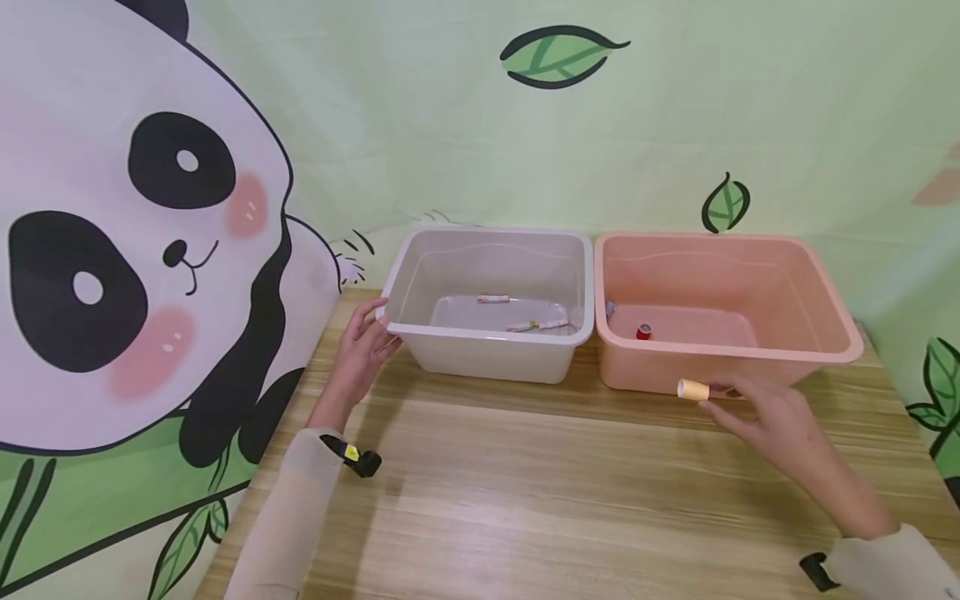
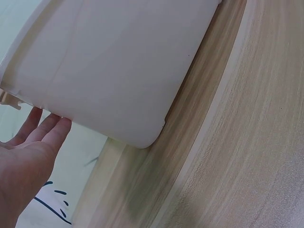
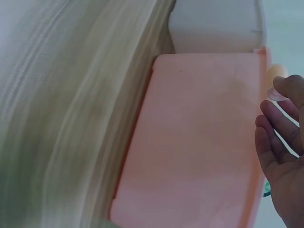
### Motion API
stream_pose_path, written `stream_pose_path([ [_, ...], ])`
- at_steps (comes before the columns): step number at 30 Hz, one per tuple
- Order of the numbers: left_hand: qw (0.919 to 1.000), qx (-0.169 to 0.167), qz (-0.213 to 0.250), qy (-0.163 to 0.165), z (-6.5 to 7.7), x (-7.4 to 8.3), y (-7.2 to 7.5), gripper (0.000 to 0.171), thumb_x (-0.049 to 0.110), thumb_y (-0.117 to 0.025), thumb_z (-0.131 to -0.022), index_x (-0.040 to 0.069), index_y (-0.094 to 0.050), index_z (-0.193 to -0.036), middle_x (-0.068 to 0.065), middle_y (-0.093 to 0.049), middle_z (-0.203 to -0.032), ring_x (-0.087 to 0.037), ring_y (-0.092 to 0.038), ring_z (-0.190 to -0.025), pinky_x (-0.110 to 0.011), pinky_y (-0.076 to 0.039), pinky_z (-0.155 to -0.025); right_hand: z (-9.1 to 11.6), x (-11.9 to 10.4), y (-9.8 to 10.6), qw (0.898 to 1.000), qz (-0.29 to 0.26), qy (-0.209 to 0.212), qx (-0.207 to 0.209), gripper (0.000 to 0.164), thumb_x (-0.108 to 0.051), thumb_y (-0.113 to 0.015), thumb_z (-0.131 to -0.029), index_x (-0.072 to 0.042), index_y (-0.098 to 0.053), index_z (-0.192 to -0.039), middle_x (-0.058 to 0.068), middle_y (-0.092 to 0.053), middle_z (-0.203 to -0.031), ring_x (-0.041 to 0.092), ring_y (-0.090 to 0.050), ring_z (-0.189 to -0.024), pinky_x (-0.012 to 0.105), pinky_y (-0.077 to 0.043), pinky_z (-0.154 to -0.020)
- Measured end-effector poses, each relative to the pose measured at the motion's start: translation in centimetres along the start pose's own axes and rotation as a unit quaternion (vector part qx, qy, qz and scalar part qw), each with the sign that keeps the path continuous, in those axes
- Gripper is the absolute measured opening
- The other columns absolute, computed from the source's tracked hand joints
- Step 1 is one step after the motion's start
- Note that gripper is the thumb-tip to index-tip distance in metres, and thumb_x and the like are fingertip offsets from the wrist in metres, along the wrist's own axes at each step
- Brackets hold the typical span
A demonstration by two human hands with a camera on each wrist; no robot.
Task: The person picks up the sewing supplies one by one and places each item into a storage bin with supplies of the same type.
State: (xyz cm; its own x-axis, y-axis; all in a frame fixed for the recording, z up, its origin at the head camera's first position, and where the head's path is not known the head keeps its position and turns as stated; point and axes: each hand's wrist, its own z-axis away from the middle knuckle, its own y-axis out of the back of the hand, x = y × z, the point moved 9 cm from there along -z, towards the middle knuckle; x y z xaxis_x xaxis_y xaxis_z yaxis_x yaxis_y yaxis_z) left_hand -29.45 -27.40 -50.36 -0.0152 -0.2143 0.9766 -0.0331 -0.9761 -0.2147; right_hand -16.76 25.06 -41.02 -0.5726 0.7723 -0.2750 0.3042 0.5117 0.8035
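My right hand (image 1: 772, 417) pinches a small yellow cylinder with a pale end (image 1: 693, 390) between thumb and fingers, just in front of the pink bin's near wall. In the right wrist view the cylinder (image 3: 275, 78) shows at the fingertips beside the bin's rim. At the near left corner of the light grey bin (image 1: 487, 354), my left hand (image 1: 360, 354) touches the rim. The left wrist view shows its fingers (image 2: 54, 133) fairly straight against the bin's side. Inside the grey bin lie small whitish-pink sticks (image 1: 493, 298). A small red cylinder (image 1: 644, 332) and a small greyish piece (image 1: 610, 309) lie in the pink bin (image 1: 712, 367).
Both bins stand side by side on a wood-grain table (image 1: 480, 483), close to a green backdrop (image 1: 420, 125) printed with a panda and leaves. Their rims nearly meet in the middle.
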Motion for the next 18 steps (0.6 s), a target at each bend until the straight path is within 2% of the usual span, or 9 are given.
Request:
stream_pose_path([
  [5,1.0000,-0.001,0.003,-0.004,0.0,0.0,0.0,0.040,0.026,-0.054,-0.107,0.021,-0.045,-0.146,-0.017,-0.041,-0.144,-0.021,-0.062,-0.121,-0.051,-0.041,-0.113,-0.7,-0.4,1.0,1.000,-0.006,0.012,0.006,0.042,-0.002,-0.090,-0.068,-0.008,-0.073,-0.105,0.005,-0.075,-0.092,0.024,-0.072,-0.081,0.015,-0.055,-0.075],
  [11,1.0000,0.000,0.004,-0.005,0.1,0.1,-0.1,0.040,0.026,-0.054,-0.107,0.020,-0.045,-0.146,-0.016,-0.042,-0.142,-0.020,-0.062,-0.120,-0.050,-0.042,-0.113,-1.8,-0.2,2.2,1.000,-0.001,0.009,0.010,0.036,-0.007,-0.088,-0.074,-0.010,-0.073,-0.107,0.006,-0.075,-0.094,0.024,-0.070,-0.084,0.022,-0.050,-0.075],
  [16,1.0000,0.003,0.004,-0.002,0.1,0.0,0.0,0.040,0.025,-0.054,-0.107,0.021,-0.045,-0.146,-0.015,-0.042,-0.142,-0.020,-0.062,-0.121,-0.048,-0.043,-0.112,-2.9,0.2,2.8,1.000,0.005,-0.008,0.001,0.040,-0.003,-0.087,-0.071,-0.009,-0.073,-0.108,0.008,-0.075,-0.095,0.028,-0.071,-0.086,0.027,-0.051,-0.075],
  [18,1.0000,0.002,0.002,-0.001,0.0,-0.1,0.1,0.040,0.025,-0.054,-0.107,0.022,-0.045,-0.146,-0.016,-0.042,-0.143,-0.022,-0.062,-0.122,-0.048,-0.043,-0.112,-3.2,0.3,2.9,1.000,0.004,-0.013,-0.006,0.040,-0.002,-0.087,-0.072,-0.010,-0.072,-0.109,0.008,-0.075,-0.095,0.028,-0.070,-0.086,0.023,-0.050,-0.076],
])
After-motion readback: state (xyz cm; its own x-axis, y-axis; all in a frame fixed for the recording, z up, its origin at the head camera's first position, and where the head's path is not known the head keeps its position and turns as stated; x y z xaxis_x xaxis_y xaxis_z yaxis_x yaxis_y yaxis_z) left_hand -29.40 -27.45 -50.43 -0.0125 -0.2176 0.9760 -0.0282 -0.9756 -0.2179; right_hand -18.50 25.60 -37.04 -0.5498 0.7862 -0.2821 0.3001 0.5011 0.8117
